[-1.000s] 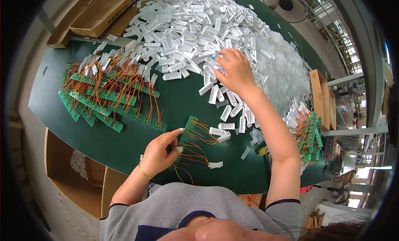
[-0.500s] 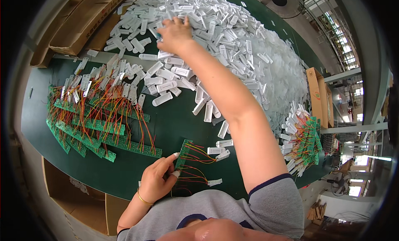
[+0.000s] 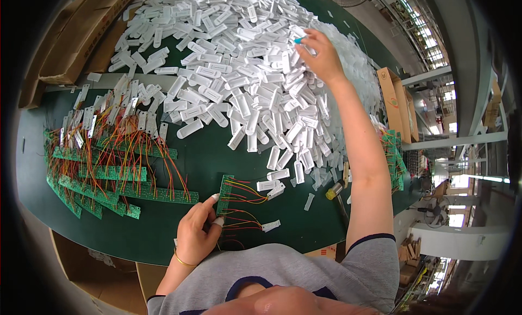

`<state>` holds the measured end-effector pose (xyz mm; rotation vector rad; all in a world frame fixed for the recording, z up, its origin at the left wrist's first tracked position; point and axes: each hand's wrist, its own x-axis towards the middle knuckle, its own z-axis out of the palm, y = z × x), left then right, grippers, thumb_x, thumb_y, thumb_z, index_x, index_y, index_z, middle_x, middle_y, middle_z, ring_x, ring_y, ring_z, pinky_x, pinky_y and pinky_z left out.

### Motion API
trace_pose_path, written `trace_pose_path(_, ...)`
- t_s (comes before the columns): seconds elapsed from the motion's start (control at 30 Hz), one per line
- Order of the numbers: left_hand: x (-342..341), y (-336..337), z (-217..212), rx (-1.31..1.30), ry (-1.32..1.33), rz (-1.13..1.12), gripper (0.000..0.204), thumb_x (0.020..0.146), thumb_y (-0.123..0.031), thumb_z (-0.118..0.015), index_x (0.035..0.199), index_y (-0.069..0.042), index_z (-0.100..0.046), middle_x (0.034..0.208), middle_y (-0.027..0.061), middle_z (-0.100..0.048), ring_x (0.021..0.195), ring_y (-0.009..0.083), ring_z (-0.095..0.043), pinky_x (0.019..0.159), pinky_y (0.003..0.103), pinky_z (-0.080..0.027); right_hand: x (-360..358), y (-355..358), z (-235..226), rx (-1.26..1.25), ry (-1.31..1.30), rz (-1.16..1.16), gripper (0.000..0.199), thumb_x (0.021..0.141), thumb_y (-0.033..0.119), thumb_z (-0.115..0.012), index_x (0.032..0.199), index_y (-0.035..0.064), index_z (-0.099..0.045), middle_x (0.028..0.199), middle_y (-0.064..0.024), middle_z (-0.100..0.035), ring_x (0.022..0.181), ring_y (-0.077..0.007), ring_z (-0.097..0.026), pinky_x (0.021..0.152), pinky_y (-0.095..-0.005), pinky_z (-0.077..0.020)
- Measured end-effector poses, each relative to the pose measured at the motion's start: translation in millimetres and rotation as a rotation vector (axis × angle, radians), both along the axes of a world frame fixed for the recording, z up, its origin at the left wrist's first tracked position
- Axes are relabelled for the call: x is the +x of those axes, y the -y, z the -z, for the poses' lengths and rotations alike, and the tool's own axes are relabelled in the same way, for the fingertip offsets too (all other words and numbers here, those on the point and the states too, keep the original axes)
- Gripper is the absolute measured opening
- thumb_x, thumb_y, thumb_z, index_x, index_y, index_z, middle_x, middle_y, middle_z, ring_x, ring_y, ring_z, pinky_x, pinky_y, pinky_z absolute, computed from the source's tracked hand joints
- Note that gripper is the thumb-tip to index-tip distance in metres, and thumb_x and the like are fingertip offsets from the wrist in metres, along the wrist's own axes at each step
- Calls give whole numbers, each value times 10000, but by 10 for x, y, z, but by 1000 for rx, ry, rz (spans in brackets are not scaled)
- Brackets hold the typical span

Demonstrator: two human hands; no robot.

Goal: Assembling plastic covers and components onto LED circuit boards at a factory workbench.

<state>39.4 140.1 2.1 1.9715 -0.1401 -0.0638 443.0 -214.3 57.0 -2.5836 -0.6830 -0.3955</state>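
Observation:
My left hand (image 3: 197, 232), with white covers on two fingertips, pinches a narrow green circuit board strip (image 3: 223, 196) near the table's front edge. Red, yellow and black wires run rightward from this strip; white pieces sit at their ends, among them a small white plate (image 3: 271, 226). Beside these lies a white plastic shell (image 3: 268, 185). My right arm is stretched out, and my right hand (image 3: 324, 58) is over the right part of a large heap of white plastic shells (image 3: 239, 59). Its fingers are apart at the shells, and a teal cover shows on one fingertip.
Wired green boards (image 3: 125, 191) lie stacked at the left, more boards (image 3: 393, 160) at the right. Clear plastic pieces (image 3: 348, 54) adjoin the heap. A yellow-ended tool (image 3: 334, 191) lies by my right arm. Cardboard boxes (image 3: 87, 40) stand at the back left.
My right hand has moved rightward across the heap from its far left part. The yellow-ended tool has come into sight beside my arm. My left hand still holds the board strip.

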Motion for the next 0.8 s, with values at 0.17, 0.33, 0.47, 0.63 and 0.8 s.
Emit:
trace_pose_path(0.17,21,34,38,4,28,31,625,815,67,-781,1425,-10,-672,849,67,-614,691,212,-610,627,342,-510,11,1268,452,-163,49,520,807,1019,645,-675,1561,49,-625,1659,-274,-497,1530,-449,-473,1269,-477,-394)
trace_pose_path(0.33,7,71,67,33,7,-12,609,830,83,-761,1428,-7,-684,846,48,-578,701,185,-566,635,320,-484,-556,1080,730,-39,-214,564,861,1033,713,-607,1598,64,-592,1729,-261,-416,1614,-427,-368,1307,-490,-343)
trace_pose_path(0.47,33,141,122,38,43,-20,618,850,89,-746,1457,-8,-678,864,29,-555,722,145,-535,640,291,-462,-1146,1002,463,82,-155,392,746,1036,586,-695,1540,38,-639,1686,-225,-487,1577,-421,-417,1292,-480,-366)
trace_pose_path(0.63,-22,116,187,-5,67,-35,607,876,91,-741,1471,1,-671,895,5,-545,745,102,-516,653,258,-449,-2217,738,62,-24,-14,314,517,981,365,-815,1348,9,-743,1374,-183,-718,1208,-362,-691,1059,-449,-542)
trace_pose_path(0.8,-139,60,155,-332,-204,0,622,987,85,-702,1592,2,-580,1069,-45,-560,937,32,-537,827,183,-473,-3203,380,282,86,-325,140,324,928,276,-871,1054,-8,-778,938,-138,-745,820,-299,-724,755,-388,-569)
